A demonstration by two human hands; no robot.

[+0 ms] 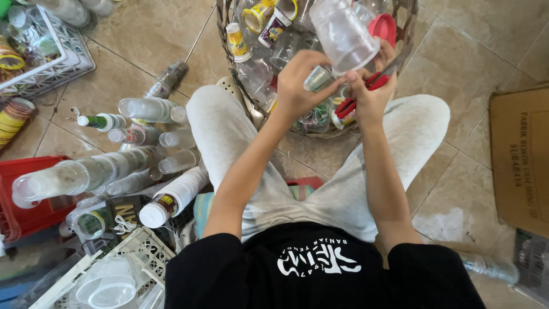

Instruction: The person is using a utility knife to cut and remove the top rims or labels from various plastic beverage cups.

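A clear plastic cup (343, 37) is pinched in the left hand (300, 86) fingers over the wicker basket's (229, 34) near rim, the right hand (369, 94) fingers wrapped around red scissors (360, 94), stacked cups (74, 174) lying on the tiled floor (457, 189) alongside.

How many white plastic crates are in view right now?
2: one white crate at the upper left, holding cups; another white crate at the lower left. More may lie outside the picture.
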